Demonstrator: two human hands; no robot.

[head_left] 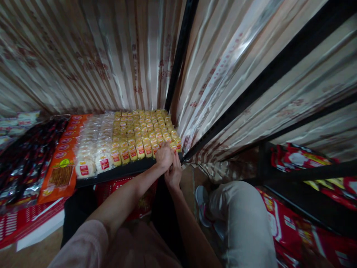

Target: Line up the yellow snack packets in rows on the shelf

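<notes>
At the right end of the black shelf (119, 171): yellow packets (140, 149), presumably light and crushable, best held by their sides; left hand (164, 155) beside right hand (173, 174), each grip's contents indeterminable

Two hands (165, 155); one row of orange packets (59, 175); two rows of white packets (103, 160); yellow packets (140, 149), too densely set to count.

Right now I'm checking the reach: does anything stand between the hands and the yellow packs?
Nothing visible does. The left hand and right hand are at the front right corner of the yellow packs; a black bar slants off rightward, out of the way.
</notes>
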